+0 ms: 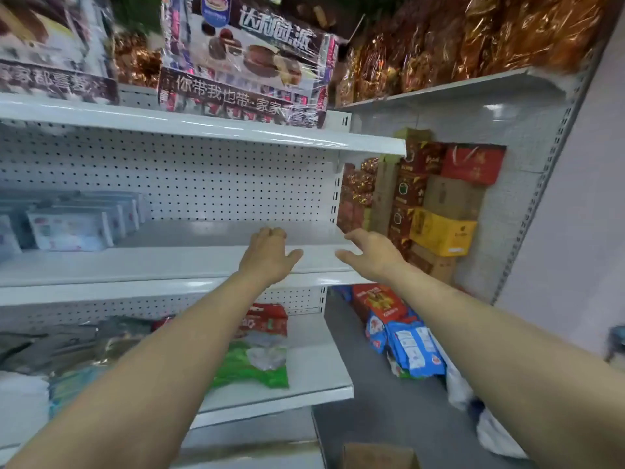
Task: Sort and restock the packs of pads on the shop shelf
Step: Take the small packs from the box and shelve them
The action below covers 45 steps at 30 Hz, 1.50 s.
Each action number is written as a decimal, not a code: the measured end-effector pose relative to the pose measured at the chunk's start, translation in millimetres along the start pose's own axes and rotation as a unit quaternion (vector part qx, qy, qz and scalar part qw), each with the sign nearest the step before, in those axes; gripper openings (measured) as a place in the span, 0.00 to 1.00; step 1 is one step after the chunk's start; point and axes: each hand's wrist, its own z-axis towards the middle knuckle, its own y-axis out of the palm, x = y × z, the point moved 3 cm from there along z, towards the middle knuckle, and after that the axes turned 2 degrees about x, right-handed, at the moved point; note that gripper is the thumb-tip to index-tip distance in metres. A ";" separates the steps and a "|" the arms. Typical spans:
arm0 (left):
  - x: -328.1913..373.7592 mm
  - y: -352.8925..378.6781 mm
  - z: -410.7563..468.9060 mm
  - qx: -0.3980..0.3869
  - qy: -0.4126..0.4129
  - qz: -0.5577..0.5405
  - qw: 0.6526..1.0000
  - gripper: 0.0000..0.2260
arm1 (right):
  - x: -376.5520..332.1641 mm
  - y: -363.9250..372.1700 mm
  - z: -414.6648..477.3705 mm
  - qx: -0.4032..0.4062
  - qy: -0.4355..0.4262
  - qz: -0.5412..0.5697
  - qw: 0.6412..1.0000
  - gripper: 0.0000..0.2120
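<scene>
Evidently both hands are reaching in empty: the left hand (267, 257) is hovering over or resting on the bare right end of the middle shelf (189, 262), thumb sticking out and fingers bending away from the camera, while the right hand (370, 257), just beside it at three o'clock, is spreading its fingers loosely near the shelf's end. Neither is holding anything. The packs of pads (71, 228) are sitting well apart at nine o'clock on the same shelf, standing in a short row, soft pale blue and white plastic wraps with blurred print. This looks like a pause between placements, with the row begun and the long stretch under the hands waiting to be filled; the next move probably calls for fetching more packs and standing them upright beside the row, and such squashy film packs are likely to slump unless pressed together. Outward, the shelf is showing smooth glossy white metal with a rounded front lip, and the pegboard back panel (220, 177) at twelve o'clock is showing regular small holes. Above it, film-wrapped cake boxes (243, 59) are glinting, and crinkly gold foil bags (473, 38) are filling one o'clock. Cardboard cartons (439, 228) are stacking up at three o'clock, and limp green and red bags (260, 353) are lying on the lower shelf (314, 367) at six o'clock.
</scene>
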 end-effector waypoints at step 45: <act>-482.0 603.1 -411.4 -0.379 -0.345 0.047 0.857 0.30 | 350.1 749.6 -408.5 -0.470 0.399 0.131 0.776 0.47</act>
